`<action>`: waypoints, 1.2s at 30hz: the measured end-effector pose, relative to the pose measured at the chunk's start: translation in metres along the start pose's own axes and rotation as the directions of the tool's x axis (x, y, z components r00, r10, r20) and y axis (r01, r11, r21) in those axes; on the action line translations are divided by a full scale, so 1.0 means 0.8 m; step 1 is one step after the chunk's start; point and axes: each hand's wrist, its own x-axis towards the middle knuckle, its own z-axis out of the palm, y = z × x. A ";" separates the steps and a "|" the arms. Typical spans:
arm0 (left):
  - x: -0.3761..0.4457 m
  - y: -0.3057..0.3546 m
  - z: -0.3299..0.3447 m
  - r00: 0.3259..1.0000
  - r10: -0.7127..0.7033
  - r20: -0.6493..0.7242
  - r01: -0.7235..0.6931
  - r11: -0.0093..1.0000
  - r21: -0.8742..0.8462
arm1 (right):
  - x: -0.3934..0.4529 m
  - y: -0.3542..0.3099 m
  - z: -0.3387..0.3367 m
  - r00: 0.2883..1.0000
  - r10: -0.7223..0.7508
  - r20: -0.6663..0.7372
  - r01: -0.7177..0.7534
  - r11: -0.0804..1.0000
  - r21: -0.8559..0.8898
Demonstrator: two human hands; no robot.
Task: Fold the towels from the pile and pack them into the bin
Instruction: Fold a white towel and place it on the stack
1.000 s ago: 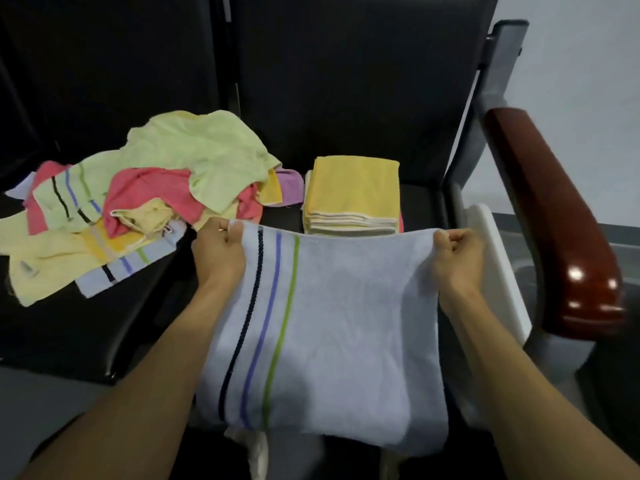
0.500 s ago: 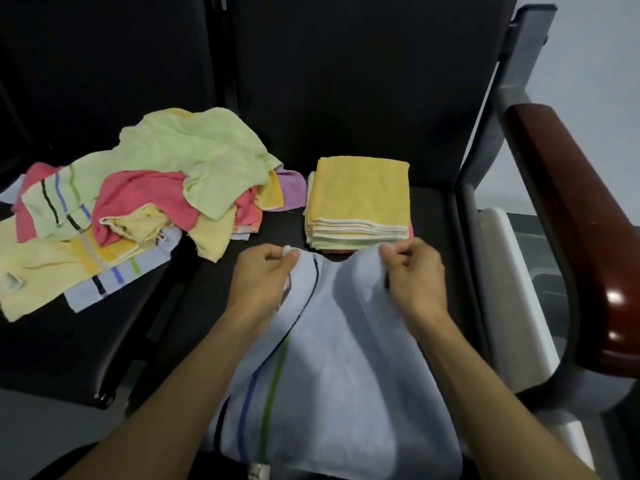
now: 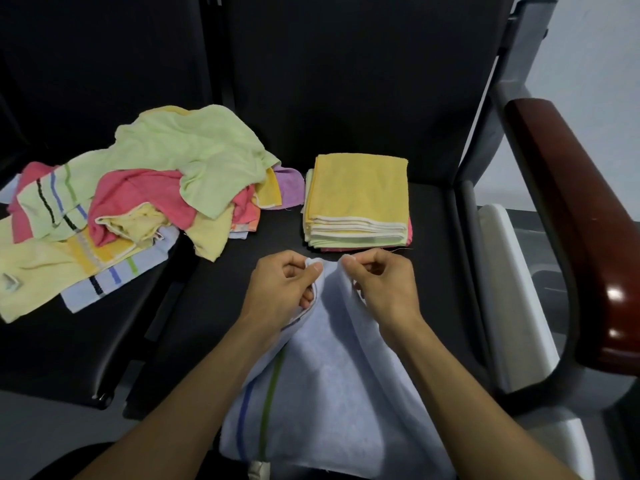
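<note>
Left hand [image 3: 282,289] and right hand [image 3: 382,284], fingers curled, pinching blue towel [image 3: 322,386] corners; corners best matched between fingertips before creasing.

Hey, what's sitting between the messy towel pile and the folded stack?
Nothing: the head view shows bare black seat between the pile and the folded stack.

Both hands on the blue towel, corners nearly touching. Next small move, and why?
Probably bring the two corners together and lay the towel down flat as a half fold. The left hand and right hand each pinch a top corner of the blue towel, with a small gap between them, and the cloth sags in a valley between. The folded stack just beyond suggests where it goes afterwards.
</note>
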 end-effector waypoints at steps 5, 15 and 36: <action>-0.003 -0.002 0.002 0.999 -0.006 0.044 0.007 1.000 -0.022 | -0.008 -0.003 0.008 0.992 0.014 0.129 -0.023 0.997 0.075; 0.001 -0.006 -0.001 0.999 0.009 0.038 -0.007 1.000 -0.030 | -0.009 -0.003 0.008 0.977 -0.013 0.212 -0.021 0.988 0.155; -0.017 -0.007 0.000 0.982 0.106 0.159 -0.152 0.935 0.320 | 0.002 0.019 -0.006 0.910 -0.131 0.394 0.361 0.718 -0.595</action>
